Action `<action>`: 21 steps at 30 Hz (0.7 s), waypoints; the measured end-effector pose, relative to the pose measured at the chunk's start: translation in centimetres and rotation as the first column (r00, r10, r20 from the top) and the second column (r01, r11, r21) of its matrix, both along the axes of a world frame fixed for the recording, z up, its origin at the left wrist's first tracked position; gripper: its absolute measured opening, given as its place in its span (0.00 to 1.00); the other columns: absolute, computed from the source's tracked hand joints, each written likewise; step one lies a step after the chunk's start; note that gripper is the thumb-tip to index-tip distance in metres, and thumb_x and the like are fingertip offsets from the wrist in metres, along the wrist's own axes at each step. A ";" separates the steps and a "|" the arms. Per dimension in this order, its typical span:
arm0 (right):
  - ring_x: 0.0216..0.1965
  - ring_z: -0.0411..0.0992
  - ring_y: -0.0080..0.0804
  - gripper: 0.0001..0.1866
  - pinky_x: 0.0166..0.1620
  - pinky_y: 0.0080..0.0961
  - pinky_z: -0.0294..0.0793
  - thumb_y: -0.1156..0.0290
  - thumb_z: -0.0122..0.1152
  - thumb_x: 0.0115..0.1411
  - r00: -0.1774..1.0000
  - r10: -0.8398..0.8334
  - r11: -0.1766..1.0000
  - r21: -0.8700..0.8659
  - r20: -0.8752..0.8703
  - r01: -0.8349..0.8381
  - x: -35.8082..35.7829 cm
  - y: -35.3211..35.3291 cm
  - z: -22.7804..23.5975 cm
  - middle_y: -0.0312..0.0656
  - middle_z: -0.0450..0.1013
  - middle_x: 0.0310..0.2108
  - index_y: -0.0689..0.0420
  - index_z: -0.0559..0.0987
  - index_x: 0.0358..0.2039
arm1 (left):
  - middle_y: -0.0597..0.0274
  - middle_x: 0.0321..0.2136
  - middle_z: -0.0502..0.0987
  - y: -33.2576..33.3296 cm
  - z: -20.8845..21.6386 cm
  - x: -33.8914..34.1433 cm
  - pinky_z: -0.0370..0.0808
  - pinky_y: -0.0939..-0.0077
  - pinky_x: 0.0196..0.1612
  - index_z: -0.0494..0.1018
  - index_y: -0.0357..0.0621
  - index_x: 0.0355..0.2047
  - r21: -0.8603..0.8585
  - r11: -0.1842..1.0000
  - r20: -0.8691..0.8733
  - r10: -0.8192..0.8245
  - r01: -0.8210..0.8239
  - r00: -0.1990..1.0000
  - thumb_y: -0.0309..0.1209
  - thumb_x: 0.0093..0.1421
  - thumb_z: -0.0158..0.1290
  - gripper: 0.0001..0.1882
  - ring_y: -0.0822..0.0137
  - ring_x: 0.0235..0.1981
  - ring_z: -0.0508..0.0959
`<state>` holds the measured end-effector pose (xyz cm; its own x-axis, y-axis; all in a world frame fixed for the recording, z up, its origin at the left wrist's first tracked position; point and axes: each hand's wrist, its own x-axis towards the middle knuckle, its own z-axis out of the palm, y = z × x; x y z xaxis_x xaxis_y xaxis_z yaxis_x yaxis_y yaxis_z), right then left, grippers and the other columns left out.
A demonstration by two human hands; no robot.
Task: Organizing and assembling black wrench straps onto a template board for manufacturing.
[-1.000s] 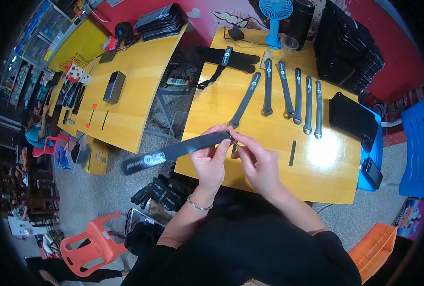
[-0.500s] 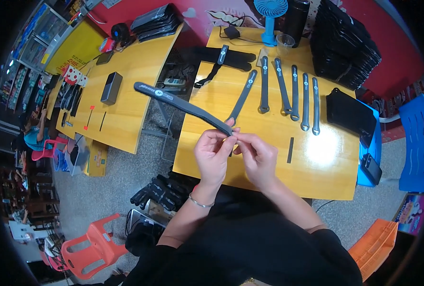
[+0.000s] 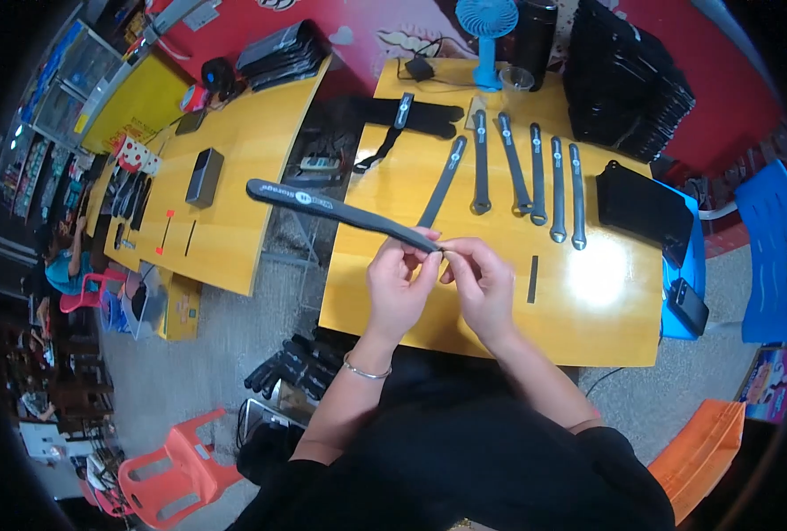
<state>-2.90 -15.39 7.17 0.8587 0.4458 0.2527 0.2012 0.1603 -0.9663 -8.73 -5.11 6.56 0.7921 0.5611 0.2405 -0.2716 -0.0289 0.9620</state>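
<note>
A long dark grey strap (image 3: pixel 340 209) with white print slants from the far left down to my fingers. My left hand (image 3: pixel 400 285) pinches it close to its near end. Against that same end press the closed thumb and forefinger of my right hand (image 3: pixel 482 288); the very tip is hidden between the fingers. Beyond my hands, several similar grey straps (image 3: pixel 559 190) lie side by side on the yellow table (image 3: pixel 376 301), their near ends fitted with rings. One strap (image 3: pixel 446 181) lies slanted just behind the held one.
A black pouch (image 3: pixel 643 212) lies at the right, with stacked black packages (image 3: pixel 628 84) behind it. A blue fan (image 3: pixel 487 35) and a clear cup (image 3: pixel 516 80) stand at the back. A dark strip marks the table (image 3: pixel 532 280). Left are another table (image 3: pixel 234 177) and a red chair (image 3: pixel 176 473).
The held strap's far end has dipped slightly, and its printed side has turned more into view. Both hands stay pinched at its near end. The whole view has shifted a little.
</note>
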 end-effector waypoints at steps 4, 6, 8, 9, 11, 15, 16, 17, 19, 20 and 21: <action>0.21 0.72 0.20 0.06 0.26 0.16 0.72 0.82 0.53 0.57 1.000 -0.003 1.000 -0.004 0.018 0.003 0.5 -0.1 0.6 0.39 0.74 0.21 0.63 0.77 0.34 | 0.60 0.36 0.71 0.5 0.6 0.1 0.74 0.81 0.39 0.66 0.30 0.42 0.002 0.993 -0.011 -0.119 0.119 0.993 0.12 0.56 0.44 0.13 0.75 0.35 0.74; 0.21 0.72 0.20 0.06 0.25 0.16 0.71 0.81 0.53 0.57 0.999 -0.003 1.000 -0.024 0.054 0.004 0.5 -0.4 0.8 0.38 0.74 0.21 0.63 0.77 0.35 | 0.60 0.36 0.71 0.5 1.4 -0.1 0.74 0.81 0.40 0.66 0.30 0.42 -0.005 0.991 -0.037 -0.135 0.135 0.990 0.13 0.56 0.44 0.12 0.75 0.35 0.74; 0.21 0.72 0.19 0.07 0.25 0.16 0.70 0.81 0.53 0.57 0.996 0.004 0.999 -0.045 0.084 -0.001 0.6 -0.7 1.1 0.38 0.74 0.21 0.63 0.77 0.35 | 0.61 0.35 0.71 0.5 1.7 -0.2 0.73 0.81 0.41 0.66 0.31 0.42 -0.014 0.990 -0.069 -0.144 0.144 0.987 0.14 0.57 0.44 0.12 0.75 0.35 0.74; 0.19 0.71 0.19 0.08 0.24 0.15 0.69 0.81 0.54 0.56 0.997 0.080 0.996 -0.027 0.022 -0.079 0.9 -0.9 1.2 0.38 0.74 0.21 0.62 0.78 0.36 | 0.64 0.33 0.70 0.6 1.7 -0.3 0.70 0.85 0.37 0.68 0.33 0.39 -0.022 0.995 -0.071 -0.097 0.096 0.993 0.16 0.58 0.46 0.09 0.78 0.32 0.71; 0.18 0.70 0.19 0.09 0.22 0.15 0.68 0.81 0.55 0.55 0.987 0.157 0.988 -0.005 -0.042 -0.157 1.1 -1.3 1.0 0.37 0.74 0.21 0.61 0.78 0.37 | 0.68 0.31 0.69 0.6 1.3 -0.5 0.68 0.89 0.33 0.69 0.36 0.36 -0.031 0.998 -0.076 -0.048 0.046 0.996 0.18 0.58 0.47 0.06 0.82 0.29 0.69; 0.28 0.70 0.21 0.08 0.30 0.13 0.69 0.83 0.57 0.53 0.969 0.248 0.968 -0.028 0.001 -0.248 1.1 -1.2 -0.6 0.38 0.70 0.30 0.63 0.78 0.35 | 0.68 0.30 0.71 0.8 -0.1 -1.6 0.67 0.88 0.34 0.67 0.38 0.36 -0.205 0.967 -0.095 -0.171 0.148 0.981 0.21 0.59 0.48 0.05 0.80 0.29 0.69; 0.29 0.69 0.22 0.07 0.31 0.13 0.68 0.83 0.58 0.53 0.972 0.236 0.970 0.054 0.005 -0.236 1.1 -1.1 -0.9 0.38 0.68 0.30 0.64 0.78 0.33 | 0.67 0.30 0.71 0.6 -0.1 -1.5 0.67 0.88 0.34 0.67 0.38 0.36 -0.235 0.955 -0.054 -0.198 0.180 0.979 0.20 0.59 0.48 0.05 0.80 0.29 0.70; 0.29 0.69 0.22 0.07 0.31 0.13 0.68 0.83 0.58 0.53 0.971 0.239 0.970 0.053 0.002 -0.238 1.0 -0.9 -0.7 0.38 0.68 0.30 0.64 0.78 0.33 | 0.67 0.30 0.72 0.6 0.0 -1.6 0.68 0.88 0.34 0.67 0.39 0.36 -0.262 0.941 -0.011 -0.225 0.214 0.974 0.20 0.59 0.48 0.05 0.80 0.30 0.70; 0.29 0.67 0.23 0.04 0.32 0.14 0.66 0.81 0.59 0.52 0.940 0.306 0.939 0.213 -0.149 -0.272 0.8 -0.7 0.1 0.37 0.64 0.30 0.64 0.78 0.30 | 0.67 0.30 0.72 0.4 0.4 -2.1 0.68 0.87 0.34 0.67 0.38 0.36 -0.208 0.958 -0.057 -0.214 0.198 0.975 0.20 0.58 0.49 0.06 0.80 0.30 0.70; 0.29 0.67 0.23 0.04 0.32 0.14 0.66 0.81 0.59 0.52 0.939 0.307 0.939 0.211 -0.152 -0.273 0.7 -0.8 0.3 0.37 0.64 0.30 0.64 0.78 0.30 | 0.67 0.30 0.72 0.4 0.5 -2.4 0.69 0.87 0.34 0.67 0.38 0.36 -0.149 0.971 -0.099 -0.203 0.187 0.974 0.20 0.58 0.49 0.06 0.80 0.30 0.71; 0.29 0.66 0.22 0.03 0.32 0.14 0.65 0.81 0.59 0.52 0.955 0.276 0.954 0.152 -0.104 -0.259 0.6 -0.9 0.6 0.38 0.64 0.30 0.64 0.78 0.29 | 0.67 0.30 0.72 0.4 0.7 -2.5 0.69 0.87 0.34 0.67 0.38 0.36 -0.152 0.971 -0.099 -0.202 0.186 0.974 0.20 0.58 0.49 0.06 0.80 0.30 0.71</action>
